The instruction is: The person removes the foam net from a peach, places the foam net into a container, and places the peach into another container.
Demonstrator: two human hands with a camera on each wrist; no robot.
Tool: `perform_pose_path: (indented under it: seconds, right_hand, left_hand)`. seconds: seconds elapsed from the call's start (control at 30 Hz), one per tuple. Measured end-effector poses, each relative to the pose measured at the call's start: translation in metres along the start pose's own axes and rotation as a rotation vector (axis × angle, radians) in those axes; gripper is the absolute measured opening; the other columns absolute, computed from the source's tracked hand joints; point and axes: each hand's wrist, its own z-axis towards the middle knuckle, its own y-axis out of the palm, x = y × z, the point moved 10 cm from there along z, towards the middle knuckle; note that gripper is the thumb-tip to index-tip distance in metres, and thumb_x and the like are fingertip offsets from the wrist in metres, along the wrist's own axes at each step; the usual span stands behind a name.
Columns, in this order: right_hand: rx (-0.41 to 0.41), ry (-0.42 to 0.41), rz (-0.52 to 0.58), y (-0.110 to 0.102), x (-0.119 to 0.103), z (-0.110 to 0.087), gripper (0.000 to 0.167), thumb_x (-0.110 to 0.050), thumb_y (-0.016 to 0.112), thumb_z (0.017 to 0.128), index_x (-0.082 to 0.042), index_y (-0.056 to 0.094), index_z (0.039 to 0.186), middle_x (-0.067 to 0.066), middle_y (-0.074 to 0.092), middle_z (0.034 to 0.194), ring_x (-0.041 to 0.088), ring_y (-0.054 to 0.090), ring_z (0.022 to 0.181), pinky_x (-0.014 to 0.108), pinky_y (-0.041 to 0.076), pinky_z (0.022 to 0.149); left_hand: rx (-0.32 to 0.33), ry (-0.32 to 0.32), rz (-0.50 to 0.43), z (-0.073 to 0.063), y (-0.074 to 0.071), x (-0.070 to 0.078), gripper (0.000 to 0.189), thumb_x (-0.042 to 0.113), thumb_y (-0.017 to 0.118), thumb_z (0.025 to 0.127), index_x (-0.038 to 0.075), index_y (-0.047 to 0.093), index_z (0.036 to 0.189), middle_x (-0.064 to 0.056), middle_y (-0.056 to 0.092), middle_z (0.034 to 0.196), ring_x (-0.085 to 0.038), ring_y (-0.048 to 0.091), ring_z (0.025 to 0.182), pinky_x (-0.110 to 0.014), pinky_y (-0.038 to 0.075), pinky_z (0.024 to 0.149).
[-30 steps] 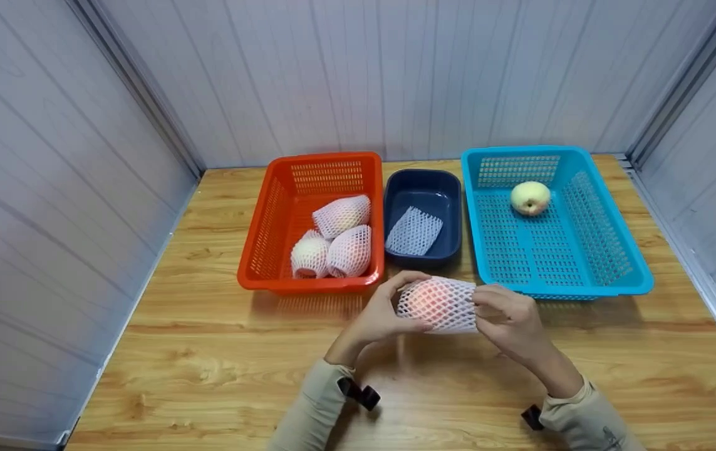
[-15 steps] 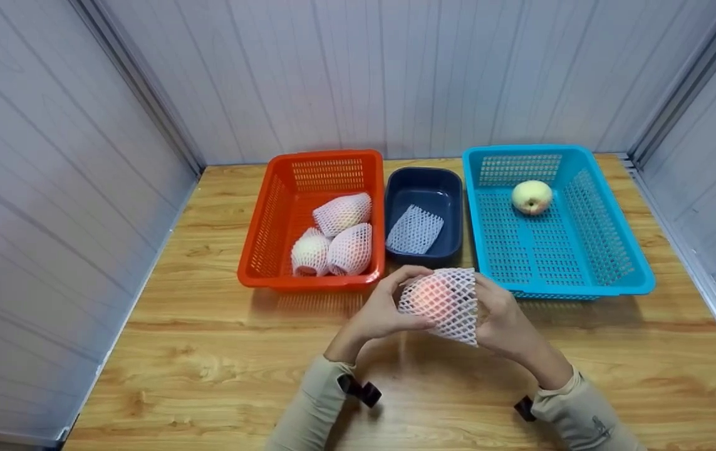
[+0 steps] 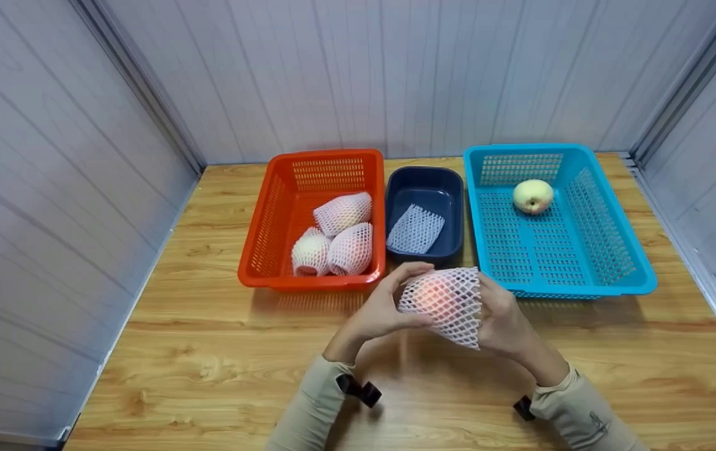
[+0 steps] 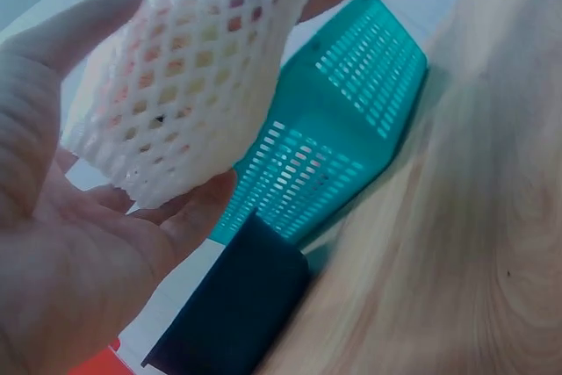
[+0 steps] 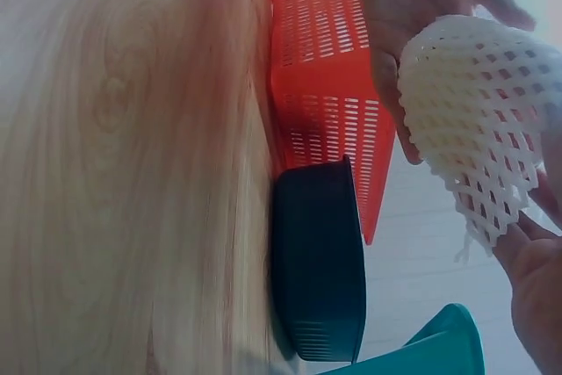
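Above the wooden table, an apple (image 3: pixel 434 297) sits inside a white foam net sleeve (image 3: pixel 464 313). My left hand (image 3: pixel 389 310) grips the apple's left end through the net, thumb below and fingers above. At the sleeve's wide right end is my right hand (image 3: pixel 508 322), holding the net's rim; its fingertips are partly hidden behind the mesh. The left wrist view shows the net (image 4: pixel 193 76) between the left thumb and fingers. From the right wrist, the net (image 5: pixel 483 120) tapers toward the right hand's fingers (image 5: pixel 527 256).
An orange basket (image 3: pixel 251 250) at left holds several net-wrapped fruits (image 3: pixel 350 249). Beside it stands a dark blue tub (image 3: pixel 439 188) with a flat foam net (image 3: pixel 416 229). The blue basket (image 3: pixel 636 282) at right contains one bare apple (image 3: pixel 532 196). Panel walls enclose the table.
The net's right end has spread wider and now slants downward. My right hand has moved from pinching the net's end to sitting against its widened opening; the left hand keeps its grip.
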Motion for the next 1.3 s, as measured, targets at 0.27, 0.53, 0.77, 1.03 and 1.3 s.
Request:
perform_pose_path:
  seconds: [0.27,0.53,0.77,1.03,1.3]
  right_hand:
    - [-0.003,0.003,0.005,-0.006,-0.003,0.0,0.05,0.01,0.078,0.053,0.012,0.062,0.101,0.026,0.059,0.1,0.031,0.058,0.09,0.02,0.044,0.09]
    - [-0.002,-0.009,-0.007,-0.009,-0.005,-0.002,0.048,0.007,0.079,0.054,0.011,0.063,0.1,0.023,0.059,0.099,0.029,0.058,0.089,0.019,0.045,0.088]
    - [-0.006,-0.043,-0.003,-0.009,-0.01,-0.004,0.047,0.002,0.08,0.059,0.012,0.062,0.101,0.024,0.06,0.099,0.03,0.058,0.089,0.021,0.044,0.089]
    - [0.018,-0.047,0.011,-0.015,-0.011,-0.005,0.046,0.002,0.08,0.055,0.012,0.064,0.098,0.025,0.061,0.097,0.032,0.057,0.089,0.022,0.043,0.091]
    - [0.002,-0.031,-0.001,-0.019,-0.012,-0.009,0.054,0.006,0.077,0.048,0.012,0.063,0.1,0.026,0.06,0.1,0.032,0.058,0.091,0.021,0.043,0.091]
  left_hand:
    - [0.222,-0.225,-0.04,-0.002,-0.016,-0.025,0.038,0.017,0.052,0.101,-0.002,0.05,0.134,-0.014,0.057,0.122,-0.02,0.058,0.099,-0.033,0.052,0.082]
    - [0.364,-0.482,-0.153,-0.006,-0.016,-0.041,0.044,0.038,0.05,0.101,-0.001,0.062,0.118,-0.01,0.065,0.094,-0.017,0.063,0.074,-0.038,0.057,0.065]
    - [0.39,-0.491,-0.166,-0.006,-0.019,-0.045,0.026,0.021,0.066,0.093,-0.002,0.071,0.104,-0.008,0.067,0.086,-0.015,0.061,0.07,-0.028,0.054,0.062]
    - [0.427,-0.385,-0.097,-0.002,-0.024,-0.035,0.017,0.006,0.069,0.088,-0.007,0.072,0.099,-0.007,0.068,0.083,-0.013,0.06,0.07,-0.024,0.05,0.063]
    - [0.427,-0.366,-0.07,-0.005,-0.025,-0.035,0.016,0.004,0.071,0.087,-0.006,0.073,0.098,-0.008,0.069,0.083,-0.014,0.061,0.07,-0.025,0.052,0.062]
